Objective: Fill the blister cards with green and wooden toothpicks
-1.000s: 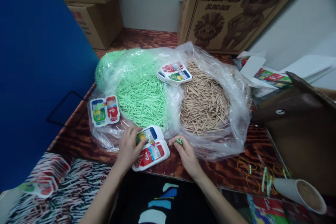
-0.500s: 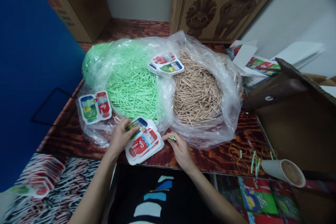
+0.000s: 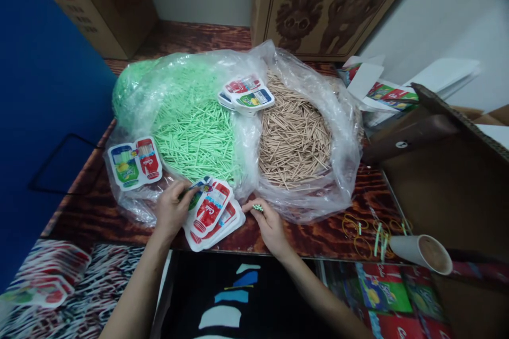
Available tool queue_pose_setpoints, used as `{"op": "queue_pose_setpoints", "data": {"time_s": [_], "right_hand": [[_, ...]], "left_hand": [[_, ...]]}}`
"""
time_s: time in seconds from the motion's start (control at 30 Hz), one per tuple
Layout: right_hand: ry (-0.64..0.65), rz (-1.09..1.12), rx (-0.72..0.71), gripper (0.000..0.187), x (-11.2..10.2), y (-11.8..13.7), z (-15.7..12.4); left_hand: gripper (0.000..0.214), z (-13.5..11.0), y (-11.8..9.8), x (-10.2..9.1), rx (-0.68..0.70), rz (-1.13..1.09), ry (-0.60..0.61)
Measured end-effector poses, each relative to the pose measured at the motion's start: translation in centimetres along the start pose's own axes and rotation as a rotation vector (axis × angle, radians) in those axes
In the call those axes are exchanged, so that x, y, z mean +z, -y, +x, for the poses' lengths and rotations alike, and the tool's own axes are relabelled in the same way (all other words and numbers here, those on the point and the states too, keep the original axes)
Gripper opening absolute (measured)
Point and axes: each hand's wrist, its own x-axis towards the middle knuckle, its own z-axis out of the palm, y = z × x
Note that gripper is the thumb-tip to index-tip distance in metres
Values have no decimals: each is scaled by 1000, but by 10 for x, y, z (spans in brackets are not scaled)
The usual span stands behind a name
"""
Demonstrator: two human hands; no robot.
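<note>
While cards (image 3: 213, 213) lie between hands (image 3: 172, 212), green sticks (image 3: 258, 207) in right

I see one red-and-green bottle-print card (image 3: 210, 209) skewed atop a fanned card stack (image 3: 234, 221); just right, bunched green sticks (image 3: 257, 207), seemingly end-on.

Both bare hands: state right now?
Left hand: closed, pinching a flat red-and-green printed card.
Right hand: closed, holding a bunch of thin pale-green sticks.

card stack (image 3: 250, 96) on stick bags (image 3: 342, 156), boxes (image 3: 304, 21) behind
</note>
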Motion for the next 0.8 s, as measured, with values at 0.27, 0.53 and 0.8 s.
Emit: {"op": "queue_pose_setpoints", "data": {"time_s": [0.27, 0.53, 0.8], "right_hand": [[-9, -12, -10, 18, 0, -2, -1], [-11, -17, 13, 18, 1, 2, 1], [-20, -5, 4, 18, 2, 5, 3]], "left_hand": [[19, 0, -9, -14, 113, 52, -69], [19, -2, -12, -4, 179, 23, -7], [16, -5, -32, -12, 102, -200, -28]]}}
